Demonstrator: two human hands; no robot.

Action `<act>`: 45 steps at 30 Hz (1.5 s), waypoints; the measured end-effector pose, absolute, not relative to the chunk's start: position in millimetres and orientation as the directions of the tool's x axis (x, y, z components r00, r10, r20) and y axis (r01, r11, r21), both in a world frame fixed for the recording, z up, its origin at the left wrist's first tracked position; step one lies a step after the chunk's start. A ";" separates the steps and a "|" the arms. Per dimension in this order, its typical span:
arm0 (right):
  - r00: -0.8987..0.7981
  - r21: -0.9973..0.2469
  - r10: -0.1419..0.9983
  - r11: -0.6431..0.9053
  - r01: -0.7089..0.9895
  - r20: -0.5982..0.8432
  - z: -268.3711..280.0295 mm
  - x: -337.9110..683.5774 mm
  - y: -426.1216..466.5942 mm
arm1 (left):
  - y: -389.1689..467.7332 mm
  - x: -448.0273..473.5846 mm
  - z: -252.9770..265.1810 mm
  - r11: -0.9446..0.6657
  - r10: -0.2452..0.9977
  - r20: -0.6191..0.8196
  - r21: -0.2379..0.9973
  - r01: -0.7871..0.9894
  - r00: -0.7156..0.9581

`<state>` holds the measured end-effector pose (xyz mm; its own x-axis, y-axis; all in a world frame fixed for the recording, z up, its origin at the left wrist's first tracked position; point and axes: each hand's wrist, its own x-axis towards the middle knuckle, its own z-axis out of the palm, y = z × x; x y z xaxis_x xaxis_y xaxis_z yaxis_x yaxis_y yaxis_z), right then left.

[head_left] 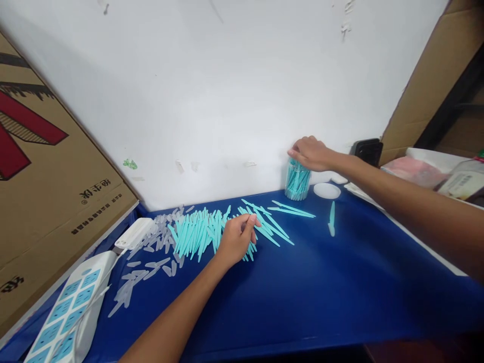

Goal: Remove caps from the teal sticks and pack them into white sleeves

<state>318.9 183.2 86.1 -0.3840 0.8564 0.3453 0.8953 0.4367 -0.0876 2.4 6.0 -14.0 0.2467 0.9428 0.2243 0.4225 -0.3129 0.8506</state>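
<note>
Over the mouth of a clear jar (297, 187) packed with turquoise sticks, my right hand (310, 153) bends its fingers down; what they pinch is hidden. My left hand (237, 238) is closed, thumb against the curled fingers, just above the right part of a pile of turquoise sticks shaped like eyebrow razors (194, 233). Whether it grips one cannot be seen. Several loose sticks (266, 227) fan out to its right, and a single stick (331, 219) lies farther right. Translucent pale caps (161, 237) are scattered left of the pile.
A round white lid (327, 190) lies beside the jar. At left are a white power strip (77, 307) with a cable, a white box-shaped device (135, 233) and a large carton (49, 176). The wall (227, 101) borders the blue table (264, 302). Bags (416, 171) sit at right.
</note>
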 end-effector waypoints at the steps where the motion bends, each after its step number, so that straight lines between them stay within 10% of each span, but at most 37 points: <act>1: -0.368 -0.092 0.868 0.418 0.904 0.333 79.3 315.7 182.0 | 5.8 2.9 -14.3 -0.313 0.942 0.223 0.852 0.420 0.250; 8: -0.425 -0.117 0.878 0.456 0.882 0.220 78.2 307.7 174.1 | 6.2 2.6 -15.1 -0.324 0.936 0.224 0.850 0.416 0.271; 15: -0.347 -0.203 0.789 0.501 0.841 0.507 87.6 337.7 155.2 | 5.9 1.9 -13.0 -0.335 0.933 0.235 0.842 0.422 0.272; 45: -0.449 -0.056 0.884 0.458 0.887 0.129 113.0 353.1 193.3 | 5.5 1.5 -11.4 -0.350 0.926 0.244 0.838 0.418 0.287</act>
<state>353.1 193.3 113.0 -0.4489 0.8843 0.1287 0.8869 0.4584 -0.0565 1.5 5.5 -11.4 0.2868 0.9263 0.2443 0.4177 -0.3504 0.8383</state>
